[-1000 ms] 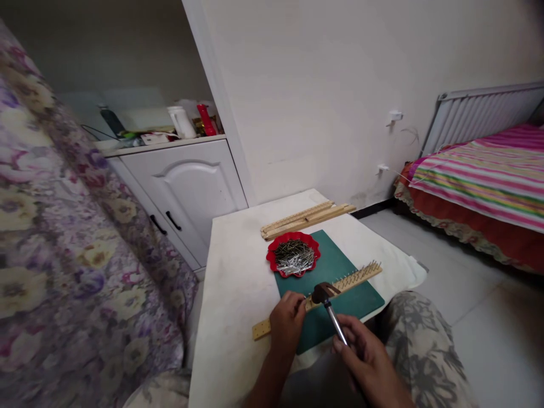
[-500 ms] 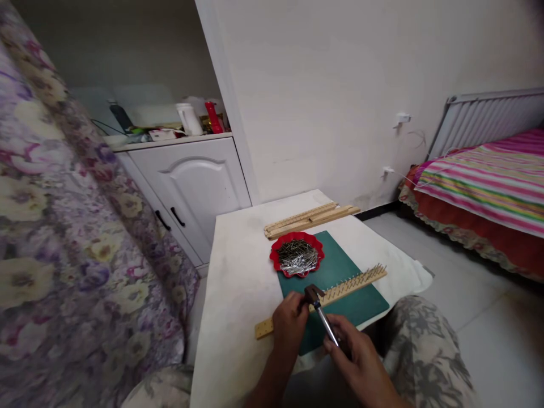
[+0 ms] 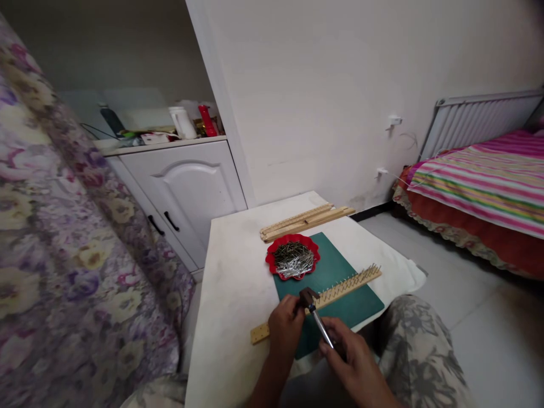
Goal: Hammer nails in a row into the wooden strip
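Observation:
My right hand [image 3: 351, 357] is wrapped around the handle of a claw hammer [image 3: 321, 327] with a dark head and a silver shaft. The head sits low over a narrow wooden strip [image 3: 331, 297], right beside the fingertips of my left hand [image 3: 284, 328]. Those fingers are pinched together above the strip; what lies between them is hidden. Rows of nails [image 3: 368, 275] stand in the strip's right part, while small holes or dots mark its left end. Under the strip lies a green board [image 3: 329, 258]. A red scalloped bowl [image 3: 271, 247] full of loose nails rests at the board's far-left corner.
More wooden strips [image 3: 306, 222] lie at the back of the white-covered table [image 3: 232, 272]. A white cabinet [image 3: 193, 187] and a floral curtain [image 3: 97, 226] are on the left. My knee [image 3: 419, 345] is at the table's right front; a bed [image 3: 480, 175] stands beyond.
The whole view has shifted slightly, so things appear a little further left. Both hands keep their holds, and the hammer head stays close to my left fingertips.

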`<state>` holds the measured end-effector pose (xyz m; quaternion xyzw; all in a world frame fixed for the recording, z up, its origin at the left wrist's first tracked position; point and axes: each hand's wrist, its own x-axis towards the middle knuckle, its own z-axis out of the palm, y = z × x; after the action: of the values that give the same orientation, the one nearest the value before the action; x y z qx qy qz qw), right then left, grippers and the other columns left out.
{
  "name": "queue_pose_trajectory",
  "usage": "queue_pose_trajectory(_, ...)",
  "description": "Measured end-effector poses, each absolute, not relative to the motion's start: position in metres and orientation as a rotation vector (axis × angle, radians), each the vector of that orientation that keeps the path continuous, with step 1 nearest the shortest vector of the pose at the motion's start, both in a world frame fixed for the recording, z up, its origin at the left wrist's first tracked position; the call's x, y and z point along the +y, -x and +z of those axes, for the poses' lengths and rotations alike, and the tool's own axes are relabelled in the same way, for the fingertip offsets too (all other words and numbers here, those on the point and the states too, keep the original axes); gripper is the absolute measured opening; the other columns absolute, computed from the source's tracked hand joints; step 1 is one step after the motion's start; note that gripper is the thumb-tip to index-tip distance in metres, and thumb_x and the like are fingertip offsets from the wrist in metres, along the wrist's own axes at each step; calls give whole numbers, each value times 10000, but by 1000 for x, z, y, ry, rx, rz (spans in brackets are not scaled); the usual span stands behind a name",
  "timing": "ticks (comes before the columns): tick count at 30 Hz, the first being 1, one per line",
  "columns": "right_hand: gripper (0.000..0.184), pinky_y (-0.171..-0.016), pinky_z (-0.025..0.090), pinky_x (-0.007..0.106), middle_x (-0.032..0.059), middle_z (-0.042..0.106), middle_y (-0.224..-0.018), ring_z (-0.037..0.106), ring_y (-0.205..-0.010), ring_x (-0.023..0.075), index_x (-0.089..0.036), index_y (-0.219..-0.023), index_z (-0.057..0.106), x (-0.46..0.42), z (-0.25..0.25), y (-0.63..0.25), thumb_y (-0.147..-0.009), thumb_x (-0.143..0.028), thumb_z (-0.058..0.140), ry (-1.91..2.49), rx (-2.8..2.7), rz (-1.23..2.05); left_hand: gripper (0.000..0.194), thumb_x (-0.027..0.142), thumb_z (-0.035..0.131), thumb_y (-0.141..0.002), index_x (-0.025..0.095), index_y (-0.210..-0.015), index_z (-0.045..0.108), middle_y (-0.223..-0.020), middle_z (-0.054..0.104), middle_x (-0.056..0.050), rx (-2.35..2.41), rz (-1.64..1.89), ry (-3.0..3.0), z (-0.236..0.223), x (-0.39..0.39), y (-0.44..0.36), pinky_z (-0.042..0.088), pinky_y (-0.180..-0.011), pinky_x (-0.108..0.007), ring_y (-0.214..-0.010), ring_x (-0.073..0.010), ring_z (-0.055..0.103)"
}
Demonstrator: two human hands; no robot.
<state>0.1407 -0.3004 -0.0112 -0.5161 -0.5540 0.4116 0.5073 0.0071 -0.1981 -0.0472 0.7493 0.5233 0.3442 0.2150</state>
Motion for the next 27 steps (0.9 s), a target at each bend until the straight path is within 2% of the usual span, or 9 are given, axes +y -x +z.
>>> queue_pose_trajectory(4, 314, -684, 486, 272, 51, 688, -831, 630, -748, 204, -178, -1142, 591, -306, -9, -142, -845, -264, 538, 1225, -1293, 1021, 162, 219, 462, -840, 204, -820, 623, -797, 612, -9, 1361, 964, -2125, -44, -198, 1, 423, -681, -257, -750, -147, 580)
queue_pose_trajectory(7, 302, -673, 481, 269, 41, 679, -791, 625, -727, 200, -176, -1126, 595, -311, -11, -144, -843, -259, 535, 1219, -1278, 1042, 144, 231, 531, -805, 217, -900, 638, -898, 647, -40, 1394, 999, -2261, -46, -200, 15, 451, -757, -313, -846, -189, 593)
queue_pose_trajectory(11, 285, -658, 474, 265, 38, 678, -780, 621, -719, 200, -185, -1105, 602, -314, -21, -148, -836, -259, 542, 1233, -1268, 1066, 195, 250, 583, -770, 223, -954, 642, -938, 654, -59, 1491, 908, -2398, -54, -204, 32, 457, -761, -357, -889, -228, 594)
queue_pose_trajectory(15, 276, -634, 476, 261, 32, 669, -750, 609, -677, 193, -195, -1075, 613, -315, -32, -151, -821, -295, 575, 1240, -1235, 1051, 170, 221, 545, -799, 203, -948, 625, -945, 640, -71, 1485, 865, -2372, -58, -206, 30, 457, -788, -368, -897, -227, 579)
queue_pose_trajectory(21, 310, -709, 500, 286, 41, 686, -776, 638, -738, 214, -202, -1064, 635, -316, -37, -154, -789, -344, 622, 1232, -1203, 1085, 156, 202, 564, -782, 203, -925, 625, -918, 638, -55, 1512, 868, -2344, -54, -206, 12, 454, -779, -358, -873, -220, 577)
queue_pose_trajectory(27, 335, -695, 511, 297, 9, 614, -583, 638, -735, 235, -221, -983, 686, -316, -50, -150, -723, -430, 666, 1251, -1068, 1031, 150, 207, 548, -799, 207, -923, 632, -912, 644, -55, 1489, 898, -2388, -44, -197, 14, 450, -745, -338, -858, -215, 580)
